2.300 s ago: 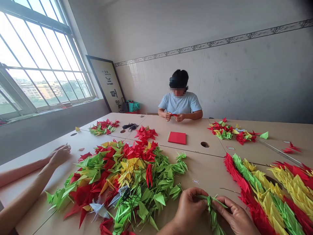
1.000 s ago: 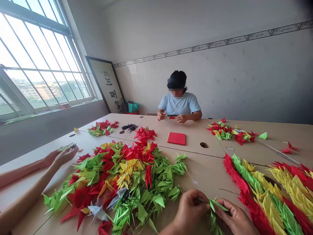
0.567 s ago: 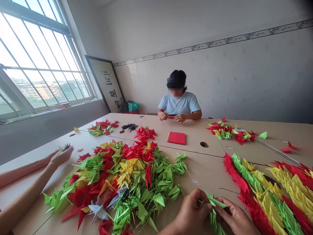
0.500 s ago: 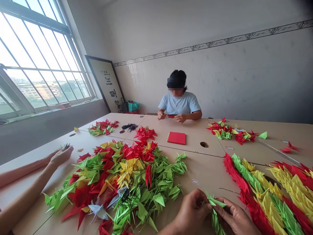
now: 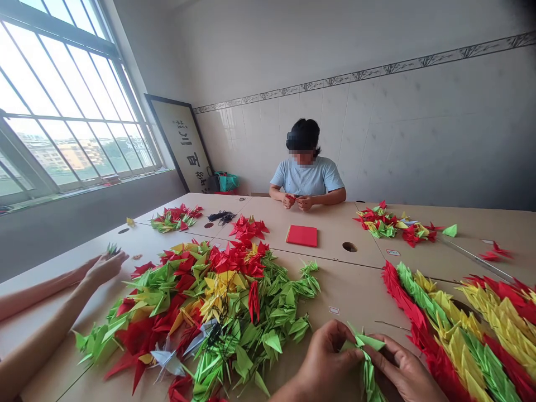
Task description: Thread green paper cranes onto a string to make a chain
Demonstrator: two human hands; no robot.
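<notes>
At the lower right, my left hand (image 5: 330,357) pinches the green folded paper (image 5: 363,341) from its left side. My right hand (image 5: 404,365) has its fingers closed on the right side of the same piece. A string of green folded paper (image 5: 369,377) hangs down between both hands. Left of my hands lies a large heap of folded paper, with green pieces (image 5: 272,298), red pieces (image 5: 234,257) and yellow pieces (image 5: 221,287). Strings of red, yellow and green folded paper (image 5: 473,343) lie to the right of my right hand.
Opposite sits a person in a blue shirt (image 5: 307,177), holding red paper. Another person's hands (image 5: 106,265) hold something at the left. A red paper stack (image 5: 302,235), black cords (image 5: 221,217) and a mixed paper pile (image 5: 383,220) lie on the table (image 5: 335,279).
The opposite person's hands have come closer together around the red paper. At the left, the other person's hands have shifted slightly. My hands have barely moved on the green piece.
</notes>
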